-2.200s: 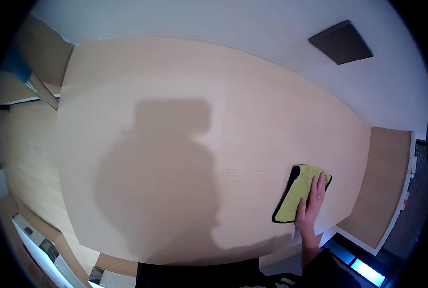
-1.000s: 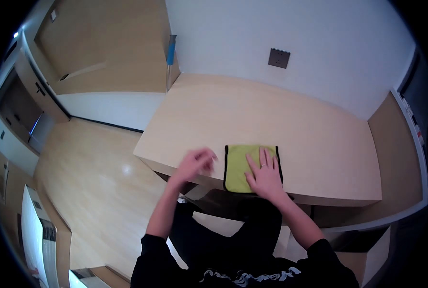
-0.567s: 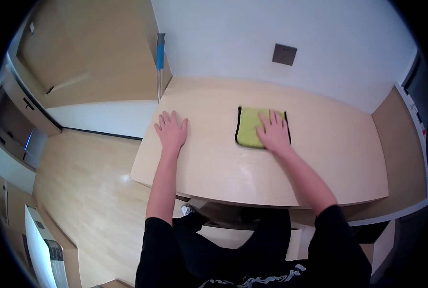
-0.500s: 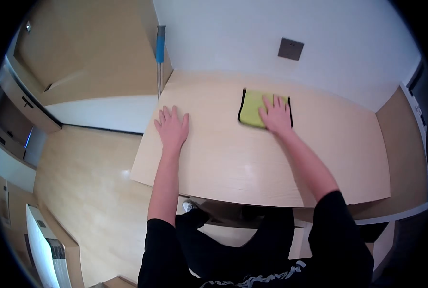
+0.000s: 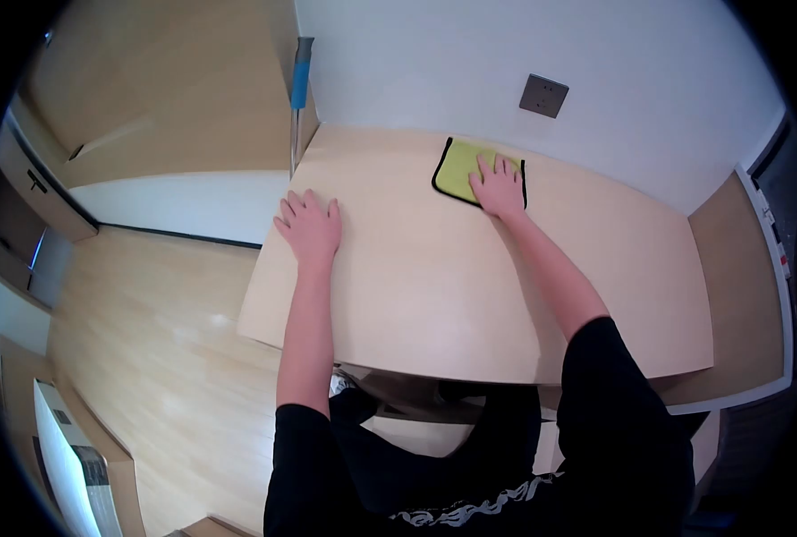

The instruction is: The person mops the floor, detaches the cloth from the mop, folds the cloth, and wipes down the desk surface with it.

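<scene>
My right hand (image 5: 499, 190) lies flat on a yellow-green cloth (image 5: 457, 170) with black edging, its fingers spread over the cloth's right part. The cloth rests on the light wood tabletop (image 5: 416, 277), close to the wall at the back. Over on the left side of the same tabletop, my left hand (image 5: 310, 231) lies palm down near the edge, fingers apart and holding nothing.
A dark wall socket (image 5: 543, 96) sits above the tabletop. At the back left corner stands a pole with a blue and grey handle (image 5: 301, 80). A raised wood panel (image 5: 738, 277) borders the right side. Wood flooring (image 5: 166, 331) lies to the left.
My right hand and the cloth under it have slid away from me, toward the wall. My left hand stays at the left edge, and the view has shifted slightly.
</scene>
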A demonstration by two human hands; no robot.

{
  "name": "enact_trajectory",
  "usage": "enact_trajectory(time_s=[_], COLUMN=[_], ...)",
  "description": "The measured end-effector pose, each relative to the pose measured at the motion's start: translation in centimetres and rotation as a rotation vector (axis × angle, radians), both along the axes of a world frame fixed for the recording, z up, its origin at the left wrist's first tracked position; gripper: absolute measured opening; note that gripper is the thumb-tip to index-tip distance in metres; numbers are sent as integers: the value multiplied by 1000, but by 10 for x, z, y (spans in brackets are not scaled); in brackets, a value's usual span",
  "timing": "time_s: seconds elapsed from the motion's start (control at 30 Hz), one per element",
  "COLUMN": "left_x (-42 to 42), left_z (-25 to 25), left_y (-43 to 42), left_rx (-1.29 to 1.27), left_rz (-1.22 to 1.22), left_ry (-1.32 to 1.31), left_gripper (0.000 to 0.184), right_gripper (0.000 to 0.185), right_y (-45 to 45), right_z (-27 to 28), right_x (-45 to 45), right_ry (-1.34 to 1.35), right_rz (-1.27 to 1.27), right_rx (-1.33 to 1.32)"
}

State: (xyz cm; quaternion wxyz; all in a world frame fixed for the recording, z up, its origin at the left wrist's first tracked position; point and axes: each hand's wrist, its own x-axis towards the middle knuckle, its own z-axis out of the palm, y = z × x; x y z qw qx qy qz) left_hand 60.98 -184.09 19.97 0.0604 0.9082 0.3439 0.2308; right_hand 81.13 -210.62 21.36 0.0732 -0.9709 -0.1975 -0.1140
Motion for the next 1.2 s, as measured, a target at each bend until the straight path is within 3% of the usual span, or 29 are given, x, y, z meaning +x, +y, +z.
enact_trajectory(time_s=[0.17,0.3,0.4,0.5,0.53,0.73,1.0,1.2], left_x=[-1,-5,-4,-2,-1,1,11,9], left_z=[0,-2,4,4,3,0,4,7], left_y=[3,3,3,4,5,2,-9,-12], left_rx=[18,21,6,-18,-15,34,59,32], left_rz=[25,0,-3,18,19,6,-15,12], left_ry=[-8,-36,-6,67,56,72,23,132], left_gripper=[53,52,53,56,56,56,50,56], right_gripper=[59,60,59,58,58,62,59,59], right_y=[-61,-107,-126,-121,-116,-60,43,71], right_z=[2,33,37,55,45,24,3,7], right_x=[-153,-280,-310,-298,-290,-206,17,48], right_ry=[-52,87,158,99,237,99,26,45], right_rz=[332,305,254,465,523,545,269,171], right_rx=[-52,-48,5,-173,-135,-156,-59,6])
